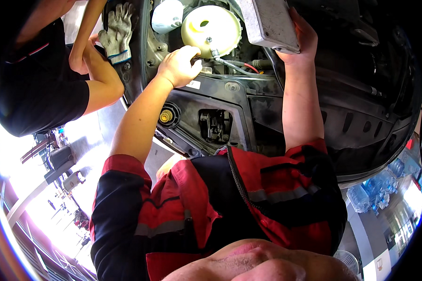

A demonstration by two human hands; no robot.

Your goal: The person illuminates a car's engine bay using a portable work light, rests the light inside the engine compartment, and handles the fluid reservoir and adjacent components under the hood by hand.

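Note:
My left hand (177,66), fingers curled, is at the lower left rim of a round cream reservoir (211,25) in the engine bay, beside the grey hose (232,64) fitted to it; what the fingertips hold is hidden. A grey metal box-like block (267,23) is gripped in my right hand (300,44), raised to the right of the reservoir. A white rounded container (167,15) sits left of the reservoir, and a thin red hose (251,67) runs below it.
A co-worker's bare arms (101,86) and dark shirt are at the left, near a dirty white glove (117,35) on the car's edge. Black body panels (361,117) curve round the right. Blue plastic water jugs (375,185) stand beyond the car at lower right.

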